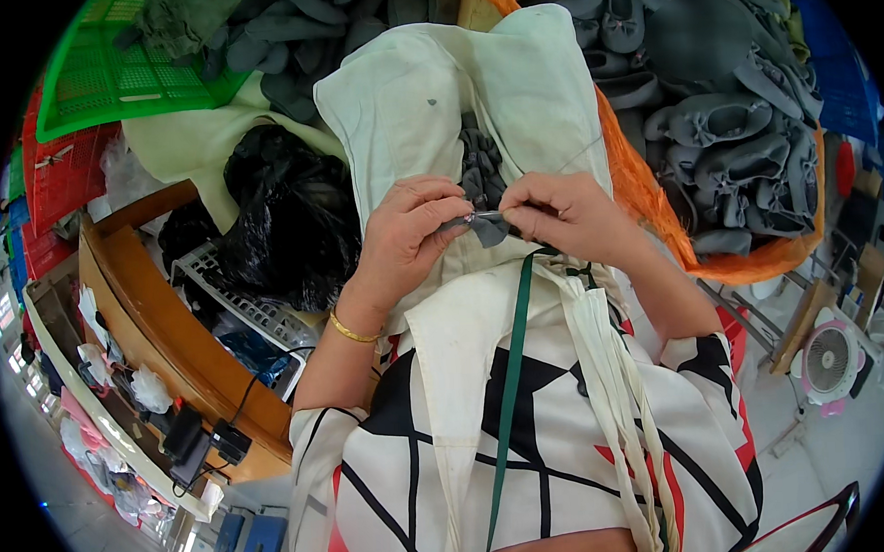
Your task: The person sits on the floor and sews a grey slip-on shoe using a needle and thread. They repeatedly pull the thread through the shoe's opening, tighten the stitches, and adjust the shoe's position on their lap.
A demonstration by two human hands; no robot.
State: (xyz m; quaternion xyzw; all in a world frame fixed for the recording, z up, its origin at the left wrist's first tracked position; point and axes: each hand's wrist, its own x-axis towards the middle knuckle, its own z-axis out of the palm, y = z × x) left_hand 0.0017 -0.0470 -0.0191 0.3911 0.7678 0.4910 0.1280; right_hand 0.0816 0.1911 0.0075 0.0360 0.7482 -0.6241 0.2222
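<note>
Over my lap, a small piece of grey fabric (pixel 490 230) is pinched in the fingers of my left hand (pixel 412 224), which has a gold bangle at its wrist. Close against it, the fingers of my right hand (pixel 561 212) are pressed together. A thin, shiny sliver shows between the two sets of fingertips; it is too small to name. What the right fingers grip is mostly hidden. Just beyond the hands, gathered dark grey fabric pieces (pixel 480 164) lie in a fold of the pale cloth (pixel 400 105) covering my legs. A fine thread-like line rises at the right.
An orange sack (pixel 645 183) full of grey shoes (pixel 721 118) stands at the far right. More grey pieces (pixel 293 26) lie beyond a green basket (pixel 123 78). To the left are a black plastic bag (pixel 287 219) and a wooden table edge (pixel 183 332). A fan (pixel 830 361) sits right.
</note>
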